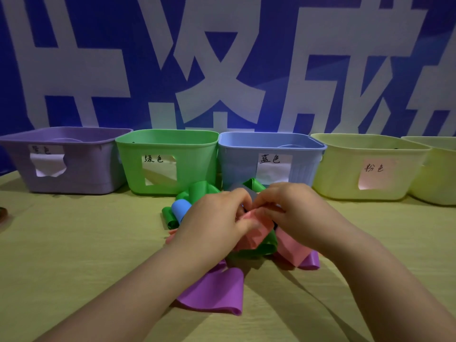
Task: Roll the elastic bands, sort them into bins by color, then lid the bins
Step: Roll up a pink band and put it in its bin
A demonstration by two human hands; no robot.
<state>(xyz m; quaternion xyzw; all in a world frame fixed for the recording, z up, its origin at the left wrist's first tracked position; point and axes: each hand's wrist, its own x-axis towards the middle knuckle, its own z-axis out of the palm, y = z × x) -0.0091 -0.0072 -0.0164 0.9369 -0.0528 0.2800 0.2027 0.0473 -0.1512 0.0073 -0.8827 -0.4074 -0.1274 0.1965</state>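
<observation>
A heap of loose elastic bands lies on the table in front of the bins. My left hand [217,215] and my right hand [291,211] meet over the heap and both pinch the end of a pink band [254,233]. A green band [266,245] curls under it. Another pink band [292,250] lies to the right, a purple band [217,290] lies nearest me, and a blue band [181,208] with green curls [199,191] lies at the left. Behind stand a purple bin [74,174], green bin [195,154], blue bin [239,164] and yellow bin [340,174], each labelled.
A second yellow bin [436,178] stands at the far right, cut off by the frame edge. A blue wall with large white characters [222,58] rises right behind the bins. A small dark round object [3,213] sits at the table's left edge.
</observation>
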